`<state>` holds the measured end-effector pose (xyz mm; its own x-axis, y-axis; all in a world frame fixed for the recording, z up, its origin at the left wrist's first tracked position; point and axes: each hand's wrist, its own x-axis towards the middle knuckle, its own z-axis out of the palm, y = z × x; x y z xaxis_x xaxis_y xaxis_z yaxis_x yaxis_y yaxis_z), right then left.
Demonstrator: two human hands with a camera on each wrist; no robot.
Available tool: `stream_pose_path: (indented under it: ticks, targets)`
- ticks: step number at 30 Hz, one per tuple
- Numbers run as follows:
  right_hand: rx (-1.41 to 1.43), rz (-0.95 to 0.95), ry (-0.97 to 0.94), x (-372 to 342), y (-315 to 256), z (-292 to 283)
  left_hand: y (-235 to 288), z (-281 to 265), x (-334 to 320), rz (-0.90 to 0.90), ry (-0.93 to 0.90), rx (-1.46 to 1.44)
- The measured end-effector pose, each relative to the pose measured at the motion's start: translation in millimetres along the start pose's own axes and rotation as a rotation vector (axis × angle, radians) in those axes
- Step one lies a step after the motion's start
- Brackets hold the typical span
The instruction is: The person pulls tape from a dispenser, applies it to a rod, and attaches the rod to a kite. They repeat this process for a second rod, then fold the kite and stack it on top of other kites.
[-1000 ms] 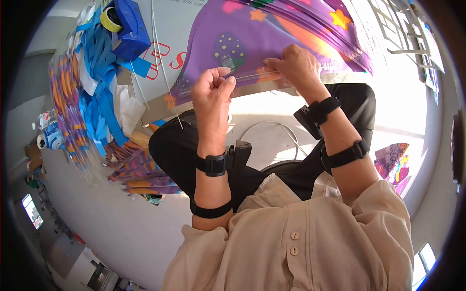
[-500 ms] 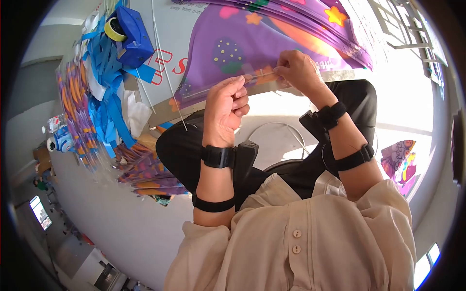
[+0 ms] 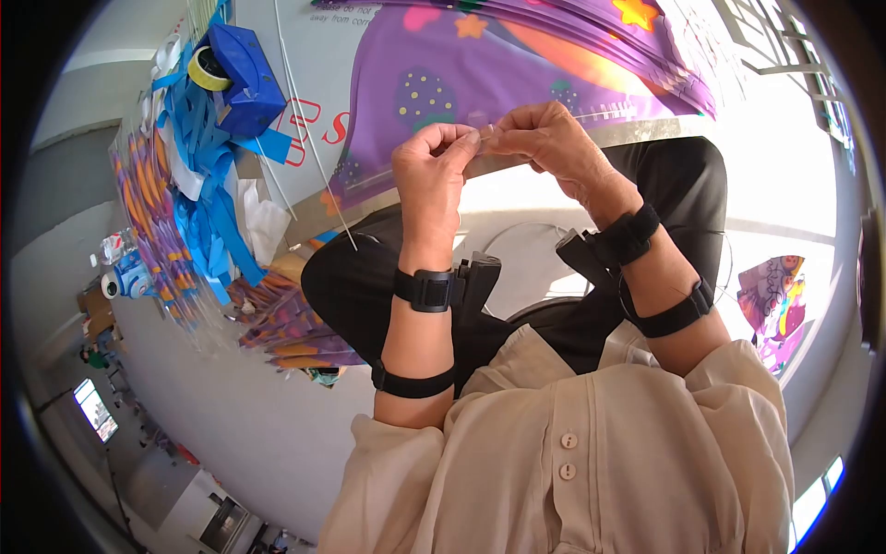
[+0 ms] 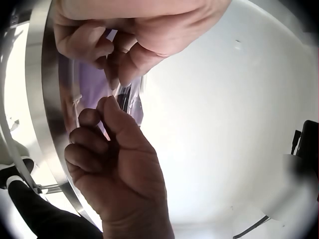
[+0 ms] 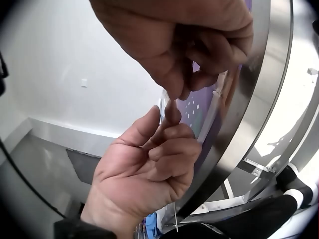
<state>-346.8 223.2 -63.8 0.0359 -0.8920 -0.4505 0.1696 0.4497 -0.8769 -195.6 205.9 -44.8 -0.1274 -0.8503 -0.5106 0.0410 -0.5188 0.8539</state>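
Note:
A purple printed sheet with stars and dotted shapes lies along the near side of the table. Over its near edge, both hands meet fingertip to fingertip. My left hand pinches a small clear plastic piece between thumb and forefinger. My right hand pinches at the same piece from the other side, its remaining fingers curled in. In the right wrist view, the left hand sits below the right hand. Most of the piece is hidden by the fingertips.
At the left stand a blue tape dispenser and a heap of blue strips. A thin white rod lies across the table, past its edge. Bundled printed sheets hang further left. The metal table edge runs close to the hands.
My left hand has moved right and my right hand left, so their fingertips now meet. The clear piece, earlier over the sheet by the left fingertips, is now between both hands.

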Motion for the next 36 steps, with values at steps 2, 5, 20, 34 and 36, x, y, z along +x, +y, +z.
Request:
stream_pose_path:
  ticks: [2,5,20,34,36]
  targets:
    - [-0.086,0.020,0.003,1.4,2.7,-0.6,-8.1,3.2,6.1,0.322,0.090,0.215]
    - [-0.202,-0.011,0.093,-2.0,-2.0,-1.2,-12.7,6.2,11.3,0.290,0.131,0.225]
    - [-0.803,-0.426,0.338,10.3,14.0,-14.0,-2.6,10.0,6.4,-0.110,0.136,-0.141]
    - [-0.788,-0.319,0.342,17.2,11.6,-18.1,-10.8,15.1,14.2,-0.053,0.245,0.040]
    - [-0.790,-0.309,0.344,17.5,11.7,-18.2,-13.1,15.3,16.2,-0.036,0.249,0.057]
